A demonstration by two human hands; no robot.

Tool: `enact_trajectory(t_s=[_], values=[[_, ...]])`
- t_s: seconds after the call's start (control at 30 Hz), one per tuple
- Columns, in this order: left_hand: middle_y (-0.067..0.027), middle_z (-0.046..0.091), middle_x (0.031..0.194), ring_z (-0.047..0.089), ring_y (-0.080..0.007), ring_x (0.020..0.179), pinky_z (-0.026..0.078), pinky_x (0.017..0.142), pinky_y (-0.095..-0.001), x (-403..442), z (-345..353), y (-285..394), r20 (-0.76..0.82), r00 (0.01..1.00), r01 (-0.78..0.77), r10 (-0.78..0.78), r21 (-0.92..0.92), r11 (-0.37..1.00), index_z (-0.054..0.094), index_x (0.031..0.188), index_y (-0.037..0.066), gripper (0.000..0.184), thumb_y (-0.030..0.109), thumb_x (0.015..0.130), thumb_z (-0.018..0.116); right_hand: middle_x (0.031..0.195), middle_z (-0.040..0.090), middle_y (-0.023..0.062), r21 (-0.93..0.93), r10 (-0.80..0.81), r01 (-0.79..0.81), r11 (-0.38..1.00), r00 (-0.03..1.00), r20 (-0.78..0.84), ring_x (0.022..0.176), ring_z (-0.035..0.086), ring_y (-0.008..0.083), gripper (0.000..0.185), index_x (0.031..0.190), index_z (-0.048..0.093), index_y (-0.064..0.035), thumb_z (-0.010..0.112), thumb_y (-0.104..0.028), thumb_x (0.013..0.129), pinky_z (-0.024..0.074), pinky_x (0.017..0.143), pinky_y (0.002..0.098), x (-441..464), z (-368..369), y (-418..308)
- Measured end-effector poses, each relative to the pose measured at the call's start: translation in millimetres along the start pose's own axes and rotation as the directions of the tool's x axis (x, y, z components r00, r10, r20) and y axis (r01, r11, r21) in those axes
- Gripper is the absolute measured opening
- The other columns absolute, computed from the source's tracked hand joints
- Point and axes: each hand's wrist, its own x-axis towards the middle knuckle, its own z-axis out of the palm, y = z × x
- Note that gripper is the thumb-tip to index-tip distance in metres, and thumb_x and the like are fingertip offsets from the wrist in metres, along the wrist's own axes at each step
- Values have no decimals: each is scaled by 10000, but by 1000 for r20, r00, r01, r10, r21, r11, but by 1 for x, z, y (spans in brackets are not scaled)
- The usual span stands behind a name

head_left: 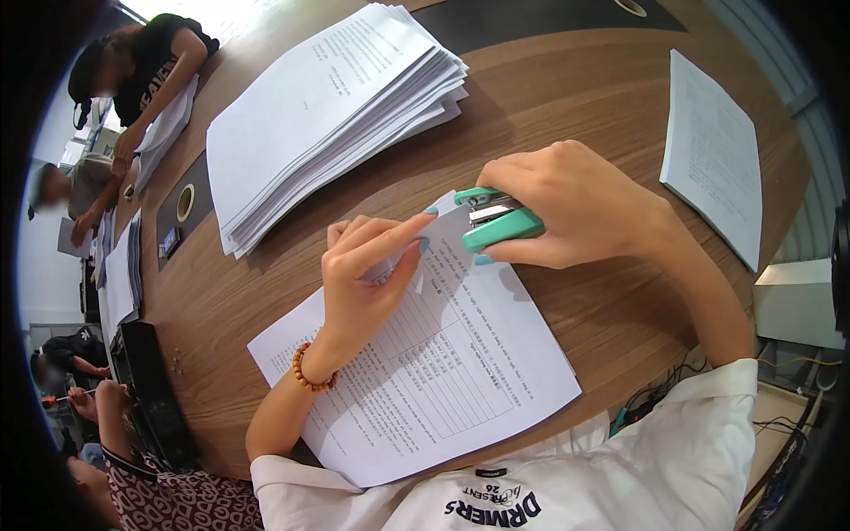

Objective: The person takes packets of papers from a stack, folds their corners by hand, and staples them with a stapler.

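Both hands [367,270] [575,202] over perhaps several sheets [482,358]

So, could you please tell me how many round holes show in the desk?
2: one hole just left of the big paper stack in the picture, and one hole at the top edge, partly cut off. More may be hidden.

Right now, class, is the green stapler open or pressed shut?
Open: the stapler shows its green halves apart, metal visible between them.

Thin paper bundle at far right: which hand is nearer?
Right. The right hand, holding the stapler, is left of the bundle, not touching; the left hand is farther left, over printed sheets.
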Motion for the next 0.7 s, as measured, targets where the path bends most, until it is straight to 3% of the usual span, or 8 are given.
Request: enact_trajectory(t_s=[0.23, 0.3, 0.63, 0.7], values=[[-18, 687, 822, 551, -111, 703, 320, 727, -277, 0, 1, 2, 0, 1000, 6, -6, 6, 1000, 706, 1048, 83, 362, -63, 718, 667, 648, 603, 124, -42, -47, 48, 998, 998, 31, 562, 595, 282, 394, 813, 577, 0, 715, -364, 759, 470, 550, 349, 8, 0, -1], [16, 676, 791, 524, -101, 678, 309, 737, -289, 0, 3, 1, -25, 1000, 19, -19, -20, 1000, 713, 1050, 146, 343, -11, 746, 687, 551, 572, 138, -44, -110, 107, 993, 992, -62, 496, 591, 293, 423, 624, 521, 2, 664, -364, 784, 493, 515, 359, 8, 1, 1], [17, 676, 788, 528, -103, 683, 314, 745, -294, 1, 3, 4, -16, 1000, 19, -19, -19, 1000, 719, 1035, 153, 329, -13, 752, 685, 537, 576, 91, -132, -216, 201, 971, 970, -113, 485, 586, 258, 387, 684, 534, -46, 654, -390, 814, 466, 491, 349, 9, 10, 11], [-8, 687, 818, 547, -107, 706, 315, 710, -283, 2, 2, 6, 11, 998, -60, 60, 70, 996, 719, 1014, 98, 356, -74, 706, 669, 561, 592, 79, -99, -269, 258, 961, 957, -110, 487, 585, 248, 371, 698, 534, -63, 651, -394, 817, 452, 482, 342, 8, 13, 16]])
